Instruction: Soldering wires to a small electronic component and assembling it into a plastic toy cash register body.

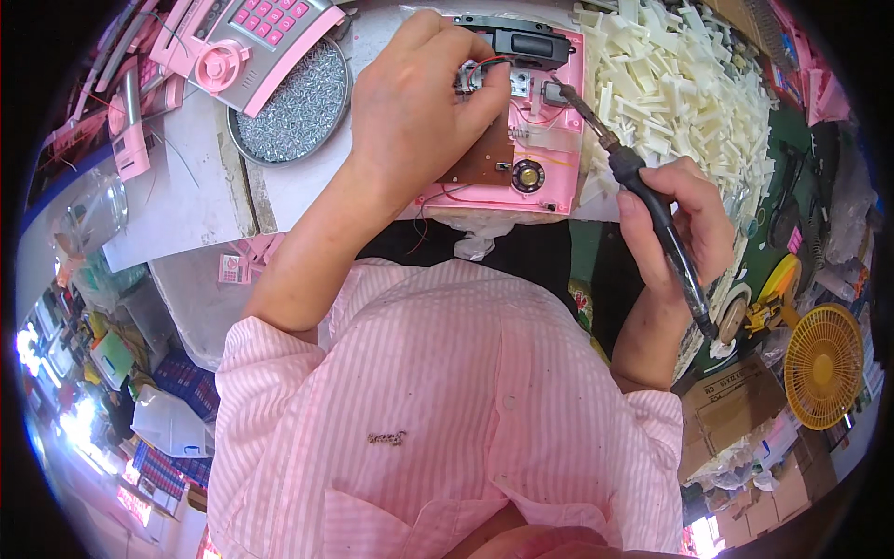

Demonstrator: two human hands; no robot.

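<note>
An opened pink plastic housing (563,203) lies on the bench in front of me, with a brown circuit board (484,166), a round black and brass part (528,175) and a black plastic piece (531,47) at its far end. My left hand (405,107) reaches over it, thumb and fingers pinched round a thin red wire (486,62) beside a small metal part; the fingertips are partly hidden. In my right hand (698,219) is a soldering iron (666,233), held like a pen. Its tip (559,84) points into the housing, near the left fingers; contact cannot be made out.
A round dish of small screws (303,112) stands left, with a pink and grey telephone casing (256,47) over its rim. Cream plastic strips (680,84) are heaped right of the housing. Beyond are a yellow fan (824,366), a cardboard box (736,410) and a clear plastic bag (88,214).
</note>
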